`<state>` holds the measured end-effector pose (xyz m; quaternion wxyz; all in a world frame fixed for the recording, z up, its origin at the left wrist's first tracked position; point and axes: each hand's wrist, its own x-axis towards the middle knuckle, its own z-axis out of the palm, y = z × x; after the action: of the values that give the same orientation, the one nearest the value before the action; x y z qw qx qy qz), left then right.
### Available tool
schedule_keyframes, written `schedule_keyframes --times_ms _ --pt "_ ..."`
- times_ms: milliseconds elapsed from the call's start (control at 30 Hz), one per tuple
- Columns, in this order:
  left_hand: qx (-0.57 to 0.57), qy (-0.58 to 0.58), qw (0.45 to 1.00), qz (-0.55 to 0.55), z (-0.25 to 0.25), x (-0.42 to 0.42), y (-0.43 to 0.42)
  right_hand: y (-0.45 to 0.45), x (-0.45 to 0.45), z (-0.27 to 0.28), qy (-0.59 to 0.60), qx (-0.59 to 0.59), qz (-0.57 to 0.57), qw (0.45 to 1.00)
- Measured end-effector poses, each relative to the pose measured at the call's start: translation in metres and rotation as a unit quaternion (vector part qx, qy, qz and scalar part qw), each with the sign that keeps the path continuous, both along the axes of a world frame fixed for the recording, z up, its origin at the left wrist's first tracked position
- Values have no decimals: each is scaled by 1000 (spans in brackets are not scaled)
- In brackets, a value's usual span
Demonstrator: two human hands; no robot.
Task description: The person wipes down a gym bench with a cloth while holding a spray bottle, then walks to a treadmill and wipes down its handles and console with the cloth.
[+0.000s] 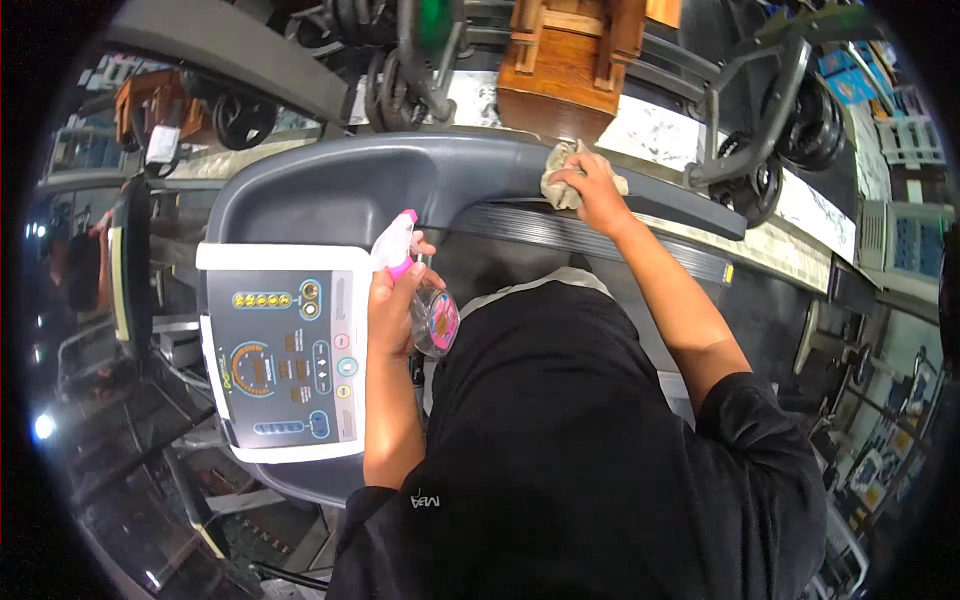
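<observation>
My left hand (400, 295) is wrapped round a clear spray bottle (437, 322) with a pink and white nozzle, held beside the right edge of the treadmill's control panel (280, 350). Up and to the right, my right hand (592, 190) grips a crumpled beige cloth (560, 175). The cloth lies against the dark grey treadmill handrail (490, 165). Part of the cloth is hidden under my fingers.
Beyond the rail stands a brown wooden piece of furniture (560, 90). Weight plates (805, 125) on metal racks are at the upper right. A ridged treadmill side strip (560, 230) runs below the rail. More gym machines stand at the left.
</observation>
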<state>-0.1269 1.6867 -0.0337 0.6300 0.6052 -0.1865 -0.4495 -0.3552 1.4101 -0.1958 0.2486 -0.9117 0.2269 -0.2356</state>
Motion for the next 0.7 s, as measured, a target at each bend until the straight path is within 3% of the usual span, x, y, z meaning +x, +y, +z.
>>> schedule_keyframes --times_ms 233,433,467,567,667,700 --pt "-10 15 999 -31 2 -47 -44 -54 -174 -30 20 19 -133 991" --pt "-8 14 1000 9 0 -81 -49 -80 -304 -51 47 13 -325 944" --pt "-7 16 1000 21 -1 -84 -47 -83 -309 -61 53 14 -351 935" --pt "-5 15 999 51 -1 -94 -36 -72 -250 -90 112 -32 -606 787" --pt "-13 19 997 75 6 -101 -23 -60 -153 -70 113 92 -698 701" --pt "-17 21 996 83 9 -103 -18 -52 -125 -64 105 89 -644 752"
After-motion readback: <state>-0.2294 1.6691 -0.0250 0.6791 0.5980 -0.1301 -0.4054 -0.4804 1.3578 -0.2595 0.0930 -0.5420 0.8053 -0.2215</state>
